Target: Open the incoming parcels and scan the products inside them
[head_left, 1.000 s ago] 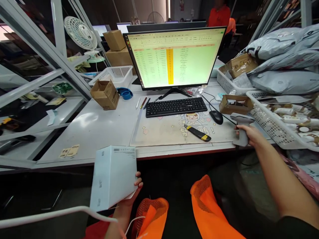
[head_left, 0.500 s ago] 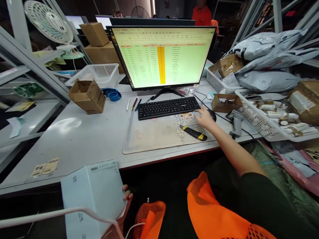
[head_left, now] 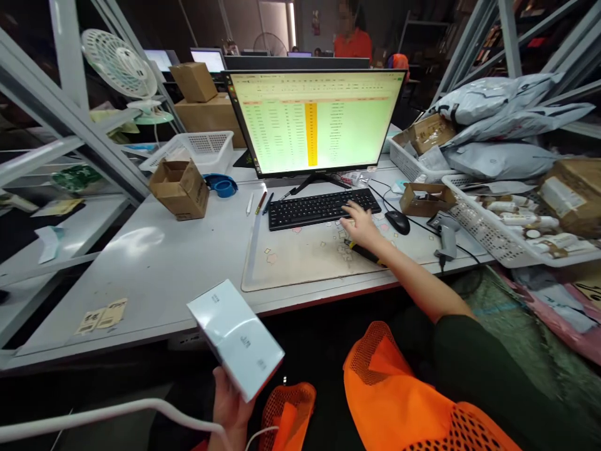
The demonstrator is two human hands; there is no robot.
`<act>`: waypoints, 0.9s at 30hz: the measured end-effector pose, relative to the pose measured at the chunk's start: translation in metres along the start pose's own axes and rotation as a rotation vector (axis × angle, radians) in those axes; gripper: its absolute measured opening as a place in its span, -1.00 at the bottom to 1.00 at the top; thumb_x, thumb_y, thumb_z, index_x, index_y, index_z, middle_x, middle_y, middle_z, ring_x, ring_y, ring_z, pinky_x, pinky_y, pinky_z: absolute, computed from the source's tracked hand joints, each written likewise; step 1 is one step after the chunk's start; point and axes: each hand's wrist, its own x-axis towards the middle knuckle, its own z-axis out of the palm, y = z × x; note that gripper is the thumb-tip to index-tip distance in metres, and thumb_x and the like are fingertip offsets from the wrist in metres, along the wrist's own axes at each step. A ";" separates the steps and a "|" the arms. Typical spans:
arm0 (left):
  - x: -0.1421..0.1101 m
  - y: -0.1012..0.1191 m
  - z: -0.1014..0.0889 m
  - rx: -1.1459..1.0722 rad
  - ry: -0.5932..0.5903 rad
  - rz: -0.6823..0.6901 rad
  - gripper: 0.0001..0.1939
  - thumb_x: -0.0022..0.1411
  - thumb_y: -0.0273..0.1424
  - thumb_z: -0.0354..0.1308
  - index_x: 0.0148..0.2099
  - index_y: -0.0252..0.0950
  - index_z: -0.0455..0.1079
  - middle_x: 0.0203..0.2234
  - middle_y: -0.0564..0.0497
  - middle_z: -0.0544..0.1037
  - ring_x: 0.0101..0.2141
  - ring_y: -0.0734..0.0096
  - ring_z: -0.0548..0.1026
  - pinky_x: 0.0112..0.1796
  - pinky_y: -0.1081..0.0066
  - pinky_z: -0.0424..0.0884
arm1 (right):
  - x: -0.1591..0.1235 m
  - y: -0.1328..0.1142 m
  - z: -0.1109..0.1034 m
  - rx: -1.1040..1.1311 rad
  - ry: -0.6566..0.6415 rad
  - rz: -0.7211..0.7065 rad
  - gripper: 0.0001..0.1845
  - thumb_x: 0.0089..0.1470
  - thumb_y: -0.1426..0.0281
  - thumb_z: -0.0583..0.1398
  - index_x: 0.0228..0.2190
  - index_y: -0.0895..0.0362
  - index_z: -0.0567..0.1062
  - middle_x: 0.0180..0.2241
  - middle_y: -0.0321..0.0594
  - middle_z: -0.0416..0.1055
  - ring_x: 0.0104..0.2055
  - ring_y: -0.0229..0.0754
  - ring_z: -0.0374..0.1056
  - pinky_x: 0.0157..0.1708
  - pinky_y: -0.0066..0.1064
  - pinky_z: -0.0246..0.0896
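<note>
Left hand (head_left: 231, 401) grips pale box (head_left: 240, 343) from below, table (head_left: 141, 266) ahead of it. Right hand (head_left: 364, 230), fingers spread, nothing visibly held, over keyboard (head_left: 305, 212); contact can't tell. Likely keying step; calls for lowering fingertips onto keys, box steady.

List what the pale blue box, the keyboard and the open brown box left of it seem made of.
Pale blue box: probably coated card, smooth and slightly glossy; crisp edges and a bright sheen suggest it.
Keyboard: most likely matte black plastic, judging by its dull, dark keys.
Open brown box: apparently plain cardboard, dull finish, from its paper-brown folded panels.
</note>
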 end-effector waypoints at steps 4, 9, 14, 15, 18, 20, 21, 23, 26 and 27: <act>0.028 -0.022 0.040 0.291 -0.032 0.127 -0.10 -0.12 0.26 0.45 0.25 0.08 0.48 0.15 -0.04 0.58 0.26 -0.16 0.44 0.05 0.09 0.62 | -0.131 -0.044 0.008 0.731 -0.367 -0.131 0.00 0.17 -0.19 0.28 0.44 -0.03 0.15 0.42 0.06 0.13 0.34 0.14 0.27 0.30 0.04 0.22; 0.047 -0.066 0.117 0.767 -0.335 0.196 -0.13 -0.01 -0.12 0.56 0.32 -0.06 0.36 0.20 -0.09 0.50 0.34 -0.08 0.33 0.24 0.11 0.46 | -0.253 -0.038 0.025 1.016 -0.109 0.274 0.54 -0.32 -0.09 0.58 0.49 -0.08 -0.05 0.44 0.07 0.04 0.44 0.20 0.10 0.28 -0.05 0.25; 0.044 -0.144 0.190 0.865 -0.830 -0.038 -0.01 0.03 -0.13 0.54 0.45 -0.07 0.23 0.35 -0.15 0.36 0.37 -0.17 0.28 0.23 0.04 0.46 | -0.330 0.023 0.003 1.198 0.548 0.453 0.21 -0.20 -0.03 0.55 0.36 0.03 0.23 0.12 -0.10 0.46 0.12 0.01 0.43 0.14 -0.16 0.39; 0.038 -0.159 0.200 0.848 -0.919 -0.092 -0.04 0.06 -0.08 0.51 0.45 -0.02 0.24 0.38 -0.13 0.31 0.36 -0.19 0.29 0.18 0.01 0.51 | -0.347 0.033 -0.007 1.234 0.670 0.484 0.07 -0.16 -0.03 0.53 0.28 0.05 0.32 0.01 -0.14 0.52 -0.01 -0.04 0.48 0.01 -0.22 0.46; 0.021 -0.186 0.210 0.898 -1.053 -0.230 -0.25 0.16 0.00 0.41 0.36 0.08 0.36 0.42 -0.06 0.28 0.32 -0.21 0.36 0.12 -0.09 0.55 | -0.397 0.046 -0.053 1.296 1.009 0.596 -0.25 -0.02 -0.02 0.44 0.07 0.10 0.43 -0.28 -0.22 0.54 -0.39 -0.16 0.41 -0.48 -0.37 0.42; 0.019 -0.188 0.200 1.029 -1.043 -0.278 -0.32 0.15 0.01 0.41 0.29 0.03 0.44 0.39 -0.07 0.33 0.31 -0.24 0.37 0.21 -0.19 0.44 | -0.429 0.043 -0.098 1.287 1.276 0.542 -0.37 0.05 0.00 0.38 0.02 0.09 0.43 -0.30 -0.21 0.54 -0.40 -0.15 0.40 -0.58 -0.40 0.35; 0.022 -0.185 0.191 1.088 -1.017 -0.295 -0.32 0.13 0.04 0.41 0.26 -0.01 0.46 0.38 -0.08 0.35 0.31 -0.26 0.37 0.26 -0.23 0.35 | -0.445 0.040 -0.123 1.257 1.432 0.439 -0.41 0.08 -0.01 0.34 0.01 0.06 0.43 -0.24 -0.18 0.55 -0.32 -0.11 0.45 -0.52 -0.38 0.40; 0.036 -0.175 0.167 1.165 -0.946 -0.327 -0.29 0.09 0.10 0.41 0.23 -0.05 0.47 0.34 -0.11 0.40 0.31 -0.28 0.37 0.32 -0.27 0.23 | -0.472 0.031 -0.169 1.135 1.683 0.128 -0.45 0.18 -0.08 0.23 0.05 -0.02 0.44 -0.04 -0.14 0.54 -0.03 -0.03 0.49 -0.25 -0.25 0.53; 0.066 -0.155 0.119 1.257 -0.785 -0.323 -0.29 0.06 0.15 0.38 0.18 -0.05 0.47 0.26 -0.11 0.49 0.29 -0.23 0.40 0.33 -0.21 0.24 | -0.491 0.027 -0.207 0.949 1.755 -0.116 -0.45 0.27 -0.14 0.06 0.14 -0.19 0.43 0.23 -0.22 0.39 0.30 0.00 0.31 0.11 0.01 0.40; 0.076 -0.148 0.101 1.305 -0.713 -0.285 -0.30 0.03 0.16 0.38 0.15 -0.04 0.48 0.21 -0.09 0.54 0.27 -0.24 0.42 0.32 -0.20 0.27 | -0.487 0.031 -0.207 0.926 1.713 -0.082 -0.47 0.26 -0.12 0.07 0.14 -0.21 0.44 0.25 -0.23 0.38 0.32 -0.01 0.30 0.14 0.01 0.36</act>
